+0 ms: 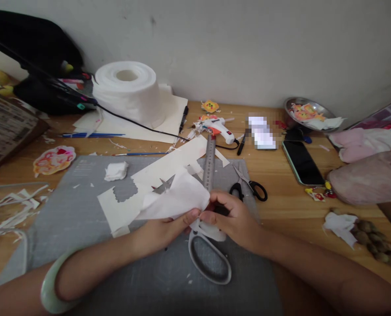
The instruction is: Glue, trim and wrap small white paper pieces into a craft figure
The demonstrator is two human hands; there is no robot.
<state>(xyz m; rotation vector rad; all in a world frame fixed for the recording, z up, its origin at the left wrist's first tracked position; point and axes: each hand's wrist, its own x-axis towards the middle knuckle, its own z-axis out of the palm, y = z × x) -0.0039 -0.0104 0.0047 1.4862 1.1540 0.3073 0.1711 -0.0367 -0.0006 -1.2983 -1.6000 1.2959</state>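
Observation:
A soft white sheet (178, 195) is pinched between my two hands over the grey cutting mat (83, 197). My left hand (172, 228) grips its lower edge, with the thumb on top. Closed on the sheet's right corner is my right hand (231, 215), thumb and fingers together. Large grey-handled scissors (211, 259) lie just below the hands, partly hidden by them. Under and behind the sheet are cream card pieces (162, 164) with cut-outs and a steel ruler (209, 162). Small black-handled scissors (249, 183) rest beyond my right hand.
A white tissue roll (126, 92) and a glue gun (223, 129) stand and lie at the back. On the right are a phone (302, 162), a metal bowl (310, 114) and a pink pouch (369, 175). Paper scraps (14, 204) and a box (7, 127) sit left.

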